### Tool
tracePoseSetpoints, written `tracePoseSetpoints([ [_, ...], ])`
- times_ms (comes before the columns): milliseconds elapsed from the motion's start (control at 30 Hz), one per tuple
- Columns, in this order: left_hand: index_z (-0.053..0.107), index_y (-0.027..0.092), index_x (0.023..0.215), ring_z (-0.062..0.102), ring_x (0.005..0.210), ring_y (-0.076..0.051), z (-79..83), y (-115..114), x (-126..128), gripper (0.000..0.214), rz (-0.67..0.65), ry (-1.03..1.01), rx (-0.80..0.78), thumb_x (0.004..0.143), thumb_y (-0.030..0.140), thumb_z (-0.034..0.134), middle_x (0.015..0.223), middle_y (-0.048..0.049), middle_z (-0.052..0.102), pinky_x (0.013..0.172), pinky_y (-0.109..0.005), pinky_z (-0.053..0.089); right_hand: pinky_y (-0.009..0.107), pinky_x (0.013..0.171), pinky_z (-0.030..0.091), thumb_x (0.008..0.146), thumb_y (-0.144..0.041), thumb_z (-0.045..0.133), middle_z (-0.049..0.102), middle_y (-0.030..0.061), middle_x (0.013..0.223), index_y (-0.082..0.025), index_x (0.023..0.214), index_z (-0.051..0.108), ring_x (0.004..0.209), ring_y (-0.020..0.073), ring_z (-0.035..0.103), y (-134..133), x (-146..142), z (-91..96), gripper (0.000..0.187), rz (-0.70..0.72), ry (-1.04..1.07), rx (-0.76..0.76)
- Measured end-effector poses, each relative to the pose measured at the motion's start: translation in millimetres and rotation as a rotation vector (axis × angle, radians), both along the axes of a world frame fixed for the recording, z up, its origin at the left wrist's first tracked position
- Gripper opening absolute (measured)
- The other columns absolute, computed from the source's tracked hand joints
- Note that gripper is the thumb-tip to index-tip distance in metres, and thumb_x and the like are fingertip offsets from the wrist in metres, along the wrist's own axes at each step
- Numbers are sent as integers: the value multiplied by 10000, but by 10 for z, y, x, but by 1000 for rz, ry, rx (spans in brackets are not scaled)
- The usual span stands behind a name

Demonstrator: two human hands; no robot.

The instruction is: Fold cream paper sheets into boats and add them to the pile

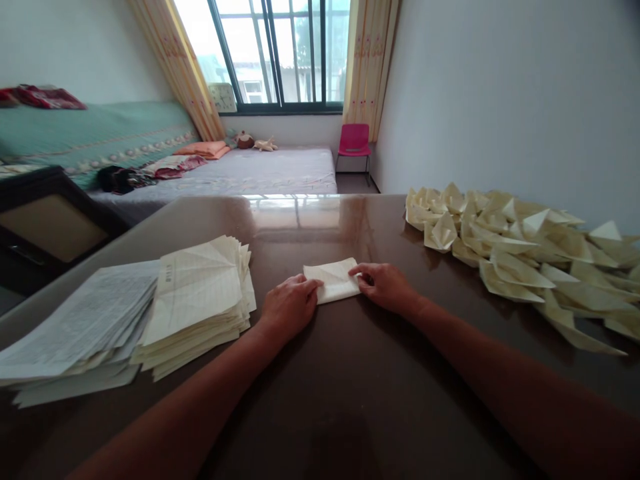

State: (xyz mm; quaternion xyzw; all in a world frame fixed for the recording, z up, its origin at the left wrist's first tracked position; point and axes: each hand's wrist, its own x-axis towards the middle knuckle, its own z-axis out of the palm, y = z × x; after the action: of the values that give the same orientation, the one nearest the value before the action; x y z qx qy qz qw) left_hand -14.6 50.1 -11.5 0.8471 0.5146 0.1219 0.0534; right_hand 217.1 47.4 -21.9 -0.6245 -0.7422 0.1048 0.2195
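Observation:
A folded sheet of cream paper (334, 279) lies in the middle of the brown table, creased into a small rectangle. My left hand (291, 301) holds its left edge, thumb on top and the other fingers curled at the side. At the opposite edge, my right hand (386, 285) pinches the paper between thumb and forefinger. What the fingers do beneath the paper is hidden.
Left of my arm stands a stack of cream lined paper (197, 293) beside a pile of printed sheets (80, 317). Many folded paper boats (515, 247) crowd the right side of the glossy table (320, 413). Beyond are a bed (280, 167) and a pink chair (354, 140).

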Motion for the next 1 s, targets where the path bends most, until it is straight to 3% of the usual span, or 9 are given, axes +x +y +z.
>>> tracePoseSetpoints([
  [300, 597, 327, 1188, 603, 894, -194, 45, -15, -2, 346, -6, 103, 18, 933, 304, 363, 954, -21, 637, 699, -279, 439, 241, 611, 373, 808, -260, 504, 716, -4, 829, -293, 1004, 699, 648, 138, 601, -38, -28, 25, 278, -11, 9, 20],
  [700, 592, 364, 1205, 592, 902, -220, 31, 36, -26, 355, -23, 164, 85, 905, 265, 431, 922, -21, 631, 664, -308, 493, 239, 558, 279, 782, -254, 519, 703, -28, 822, -305, 1030, 613, 670, 143, 596, -47, -78, 100, 270, -44, -148, -56],
  [767, 619, 318, 1178, 560, 1011, -244, 35, 47, -25, 334, -76, 152, 138, 905, 250, 440, 1036, -47, 623, 725, -336, 516, 242, 558, 276, 789, -254, 512, 705, -24, 841, -304, 1044, 602, 680, 145, 599, -50, -87, 116, 276, -44, -179, -56],
  [867, 601, 249, 1213, 435, 1242, -244, 0, 42, -2, 379, -305, 81, 212, 907, 141, 404, 1302, -53, 545, 963, -382, 465, 244, 570, 290, 800, -261, 497, 709, -15, 877, -306, 1071, 586, 725, 157, 616, -57, -106, 144, 288, -44, -214, -73],
  [933, 559, 235, 1266, 429, 1269, -206, -41, 14, 28, 429, -452, 56, 188, 910, 90, 367, 1339, -37, 539, 1021, -358, 437, 249, 589, 310, 817, -278, 479, 710, -4, 915, -306, 1089, 575, 775, 170, 627, -56, -117, 155, 290, -48, -243, -76],
  [1000, 523, 215, 1306, 460, 1254, -213, -75, -30, 60, 425, -473, 67, 181, 924, 117, 363, 1330, -54, 555, 1018, -376, 448, 255, 613, 339, 835, -285, 460, 707, 6, 948, -309, 1108, 560, 794, 177, 633, -47, -120, 155, 292, -62, -271, -94],
])
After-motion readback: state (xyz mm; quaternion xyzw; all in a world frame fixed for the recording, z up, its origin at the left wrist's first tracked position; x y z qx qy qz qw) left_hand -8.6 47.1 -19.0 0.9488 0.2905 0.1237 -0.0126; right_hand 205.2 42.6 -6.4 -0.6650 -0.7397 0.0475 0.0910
